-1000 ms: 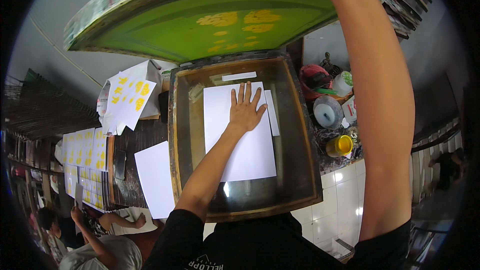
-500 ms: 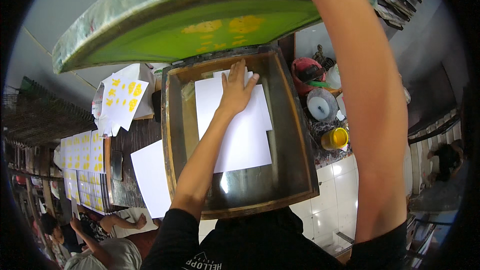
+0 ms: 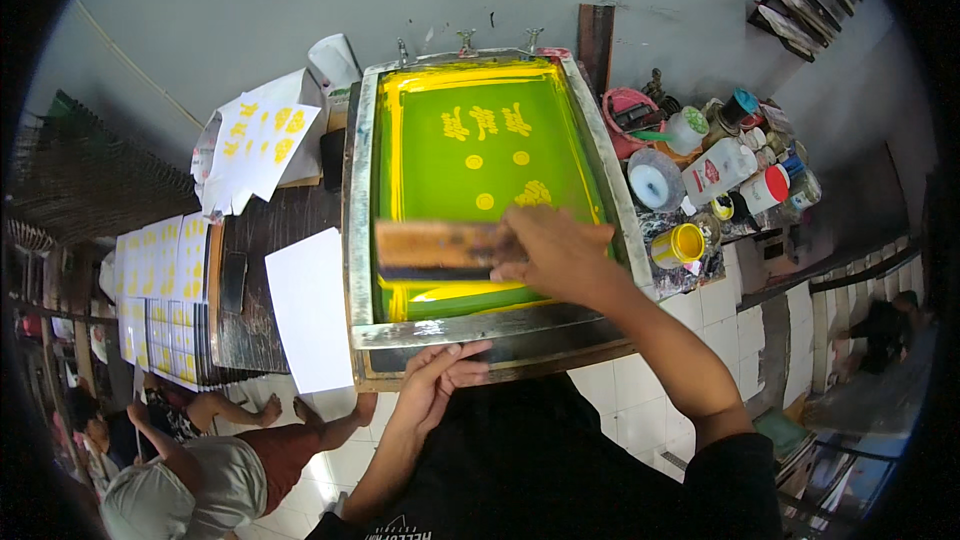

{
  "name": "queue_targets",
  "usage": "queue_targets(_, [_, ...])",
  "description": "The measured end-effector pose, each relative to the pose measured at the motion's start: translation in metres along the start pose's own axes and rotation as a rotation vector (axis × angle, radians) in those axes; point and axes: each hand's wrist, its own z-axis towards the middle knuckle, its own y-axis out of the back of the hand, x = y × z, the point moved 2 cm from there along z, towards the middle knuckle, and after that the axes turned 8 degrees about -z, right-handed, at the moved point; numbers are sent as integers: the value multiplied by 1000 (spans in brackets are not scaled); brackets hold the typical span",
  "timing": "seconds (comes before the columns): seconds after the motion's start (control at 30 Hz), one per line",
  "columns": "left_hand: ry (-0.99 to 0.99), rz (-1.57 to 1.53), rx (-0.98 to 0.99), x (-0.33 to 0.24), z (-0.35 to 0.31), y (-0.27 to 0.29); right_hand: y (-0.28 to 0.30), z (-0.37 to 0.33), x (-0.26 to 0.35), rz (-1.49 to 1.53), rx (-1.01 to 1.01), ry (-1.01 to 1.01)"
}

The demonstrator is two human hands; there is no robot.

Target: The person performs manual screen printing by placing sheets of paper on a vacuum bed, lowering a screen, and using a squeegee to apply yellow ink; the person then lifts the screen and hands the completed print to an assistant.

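A screen-printing frame lies flat on a wooden-edged table box, its green mesh carrying a yellow design and streaks of yellow ink round the borders. My right hand is closed round one end of a wooden squeegee, slightly blurred, set across the lower part of the mesh. The squeegee covers part of the design. At the near edge of the frame is my left hand, holding nothing, fingers stretched out toward the right. Whatever lies under the screen is hidden.
White sheets lie on the dark table at left, beside a phone. Yellow-printed sheets are behind and farther left. An open yellow ink jar, bottles and tubs crowd the right. A person is at lower left.
The raised screen has come down flat over the box and the white paper. My left hand has left the paper for the frame's near edge; my right hand now holds the squeegee.
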Motion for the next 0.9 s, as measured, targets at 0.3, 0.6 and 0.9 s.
queue_targets(0.3, [164, -192, -170, 19, 17, 27, -65, -18, 7, -293, 0, 66])
queue_targets(0.6, [251, -52, -168, 23, 19, 42, -46, 80, -43, -435, -283, 122])
queue_targets(0.9, [185, 220, -152, 16, 6, 32, -15, 235, -127, -523, -363, 78])
